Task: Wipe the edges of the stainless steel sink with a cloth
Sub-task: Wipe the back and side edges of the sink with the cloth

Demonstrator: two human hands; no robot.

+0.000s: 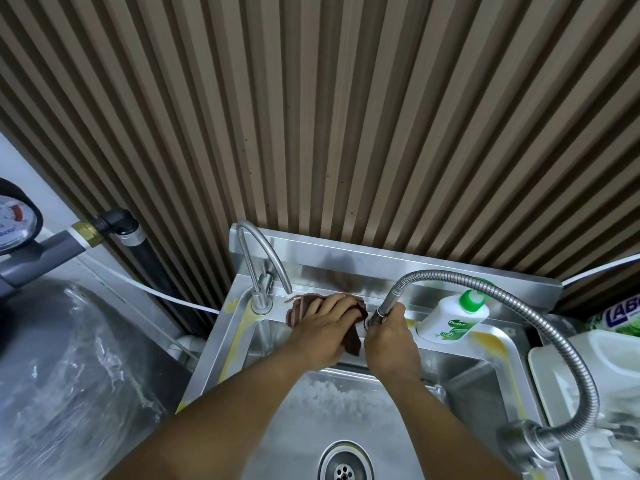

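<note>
The stainless steel sink [228, 344] fills the lower middle, with yellow stains along its left and right rims. My left hand [323, 329] presses a dark maroon cloth [296, 311] flat onto the back ledge, just right of the small gooseneck tap [258, 268]. My right hand [389, 341] grips the spray head [381, 311] of the flexible metal hose [519, 289], holding it close beside the cloth. The drain [344, 464] shows at the bottom.
A white Dettol bottle [453, 322] with a green pump stands on the back ledge to the right. A white jerrycan [602, 368] sits right of the sink. A plastic-wrapped tank [69, 375], pipes and a pressure gauge [14, 220] are left. A ribbed wall stands behind.
</note>
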